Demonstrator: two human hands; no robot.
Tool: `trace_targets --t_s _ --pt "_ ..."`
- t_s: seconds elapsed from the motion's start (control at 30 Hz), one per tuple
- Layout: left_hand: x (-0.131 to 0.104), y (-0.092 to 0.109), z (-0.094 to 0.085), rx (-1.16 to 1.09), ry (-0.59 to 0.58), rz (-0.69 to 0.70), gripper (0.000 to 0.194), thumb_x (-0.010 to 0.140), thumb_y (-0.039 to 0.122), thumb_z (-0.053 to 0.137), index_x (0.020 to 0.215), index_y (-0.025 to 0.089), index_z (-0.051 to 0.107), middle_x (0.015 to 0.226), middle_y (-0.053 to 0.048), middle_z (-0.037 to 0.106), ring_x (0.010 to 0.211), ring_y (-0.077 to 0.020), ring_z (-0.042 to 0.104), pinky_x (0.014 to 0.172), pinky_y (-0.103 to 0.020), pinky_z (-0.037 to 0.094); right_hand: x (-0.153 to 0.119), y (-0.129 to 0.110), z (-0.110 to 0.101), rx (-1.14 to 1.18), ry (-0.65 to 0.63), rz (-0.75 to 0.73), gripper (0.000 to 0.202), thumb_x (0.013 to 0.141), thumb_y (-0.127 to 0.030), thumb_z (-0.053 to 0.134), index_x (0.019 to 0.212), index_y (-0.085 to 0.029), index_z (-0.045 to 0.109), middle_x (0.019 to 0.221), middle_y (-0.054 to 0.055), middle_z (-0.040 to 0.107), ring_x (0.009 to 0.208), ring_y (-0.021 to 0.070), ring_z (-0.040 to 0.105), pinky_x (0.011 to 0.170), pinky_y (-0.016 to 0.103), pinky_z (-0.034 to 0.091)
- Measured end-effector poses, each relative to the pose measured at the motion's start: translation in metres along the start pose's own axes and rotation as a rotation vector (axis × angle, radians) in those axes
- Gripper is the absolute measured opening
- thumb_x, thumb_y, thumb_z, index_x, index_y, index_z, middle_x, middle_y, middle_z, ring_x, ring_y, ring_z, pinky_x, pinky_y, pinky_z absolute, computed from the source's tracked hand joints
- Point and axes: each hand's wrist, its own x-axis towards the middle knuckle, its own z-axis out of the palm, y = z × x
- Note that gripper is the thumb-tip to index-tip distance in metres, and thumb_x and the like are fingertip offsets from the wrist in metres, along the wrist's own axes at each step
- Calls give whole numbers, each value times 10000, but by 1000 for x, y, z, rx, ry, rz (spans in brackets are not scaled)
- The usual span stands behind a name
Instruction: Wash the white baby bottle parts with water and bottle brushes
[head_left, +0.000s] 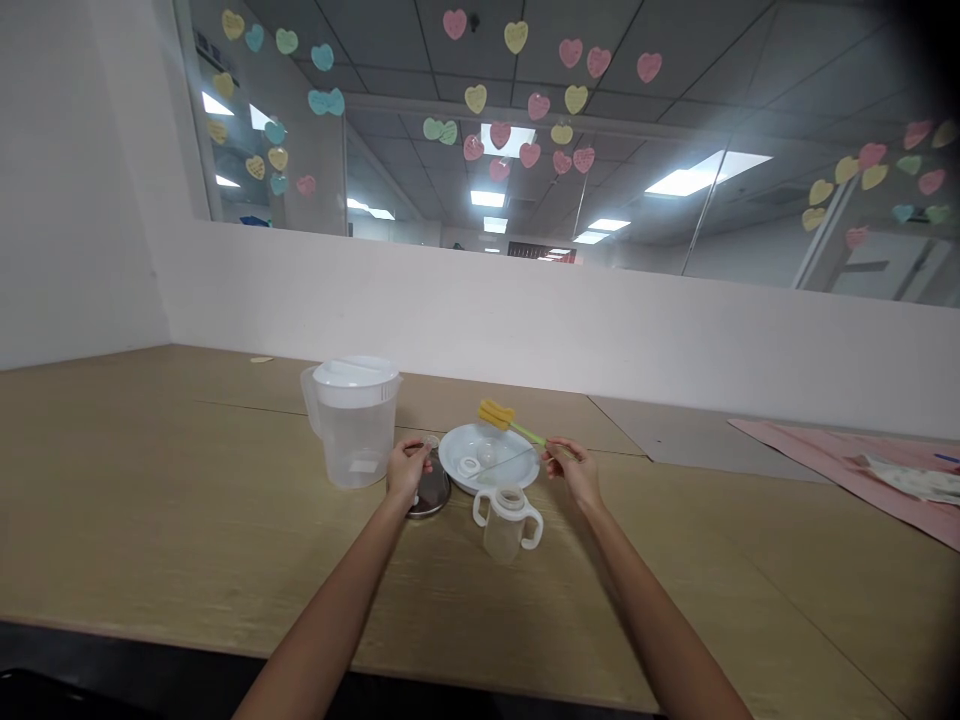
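Observation:
My right hand [571, 470] is closed on the green handle of a bottle brush [496, 415], whose yellow sponge head is over the far rim of a white bowl [529, 478]. In the bowl lie a white ring [469, 466] and a clear dome-shaped piece [487, 452]. A thin rod [504, 462] slants across the bowl toward my right hand; whether I hold it too, I cannot tell. Pinched in my left hand [409, 466] is a small clear piece [430, 441], above a dark round metal dish [431, 495]. Nearer me stands a two-handled baby bottle [504, 530], its top uncapped.
A translucent lidded pitcher [358, 430] stands left of my left hand. At the far right a pink cloth [810, 455] lies on the table [187, 520] with a pale packet [911, 480]. A wall and window with heart-shaped notes rise behind.

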Motion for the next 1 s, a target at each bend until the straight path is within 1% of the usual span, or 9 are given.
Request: trace_targets --t_s 0.13,0.23,0.33,0.47,0.63,0.73,0.83,0.93,1.0 --pt "0 2 -4 201 1 84 251 615 210 591 852 152 529 546 38 525 383 -93 483 439 -219 373 -1 -7 -2 140 -5 108 284 585 -324 656 798 -143 605 605 20 606 436 99 490 393 217 379" --pt "1 2 -6 348 22 147 257 635 215 576 884 166 534 583 27 547 408 -102 490 486 -231 371 -1 -10 -4 207 20 138 270 599 -306 630 818 -151 605 617 23 607 452 103 505 389 216 392" --pt "4 -1 -9 494 36 213 251 642 185 567 891 180 540 641 8 568 522 -127 533 567 -240 384 1 -10 -5 205 49 130 278 619 -337 615 833 -160 602 614 24 603 450 111 511 383 224 405" --pt "7 -5 -12 685 -6 302 242 677 173 535 919 184 539 746 -27 585 734 -175 565 679 -265 394 1 -9 -4 166 59 111 292 647 -390 596 844 -175 594 625 17 603 456 111 515 387 226 409" --pt "2 -3 -12 871 -73 364 358 723 150 477 1080 167 481 902 -101 590 870 -222 560 736 -296 383 3 -3 -4 136 70 61 326 655 -464 593 814 -179 600 579 -9 562 435 94 486 391 216 391" --pt "-4 -2 -12 1072 -115 387 471 745 121 420 1212 157 374 994 -148 565 868 -238 574 722 -306 387 4 3 -4 29 83 -27 400 668 -541 555 782 -160 592 514 -21 503 398 85 441 379 211 359" --pt "-7 -2 -12 1322 -139 433 531 750 99 367 1273 143 289 1053 -172 531 897 -257 566 705 -315 398 1 8 -2 -213 62 -175 447 718 -573 479 752 -144 600 470 -26 458 406 90 418 400 212 339" --pt "-10 0 -12 1419 -133 450 536 738 107 375 1268 118 298 1051 -178 526 976 -283 525 722 -326 403 -3 11 3 -401 -43 -286 445 763 -541 439 761 -135 622 489 -15 479 438 99 436 434 214 345" --pt "-12 3 -11 1448 -121 444 522 738 128 394 1255 116 321 1042 -179 527 1001 -287 506 744 -330 399 -5 13 5 -446 -124 -290 434 765 -521 446 809 -134 637 563 7 542 448 100 455 438 216 351"
